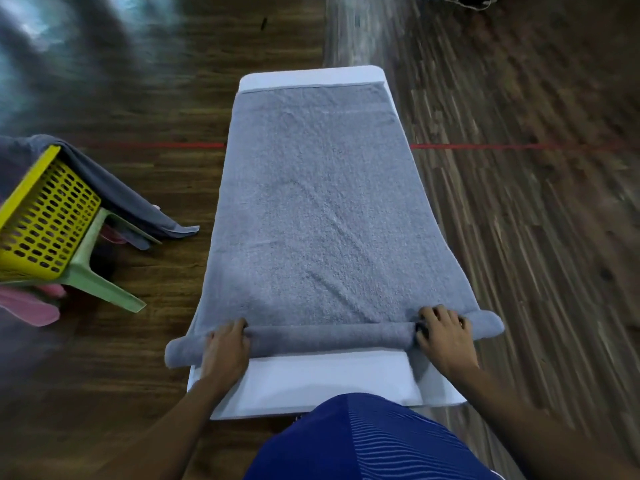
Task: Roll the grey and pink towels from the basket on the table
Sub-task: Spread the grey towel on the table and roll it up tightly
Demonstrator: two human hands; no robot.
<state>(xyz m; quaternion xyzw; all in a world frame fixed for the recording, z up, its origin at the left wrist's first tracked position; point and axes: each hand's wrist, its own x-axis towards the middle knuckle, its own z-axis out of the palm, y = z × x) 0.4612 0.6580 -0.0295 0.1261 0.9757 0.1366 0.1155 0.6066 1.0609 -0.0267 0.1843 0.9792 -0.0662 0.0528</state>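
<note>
One basket [45, 226] on stool [104, 289], beside table [311, 379]

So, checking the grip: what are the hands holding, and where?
The grey towel, by its rolled near edge: left hand near the roll's left end, right hand near its right, fingers curled over.
</note>
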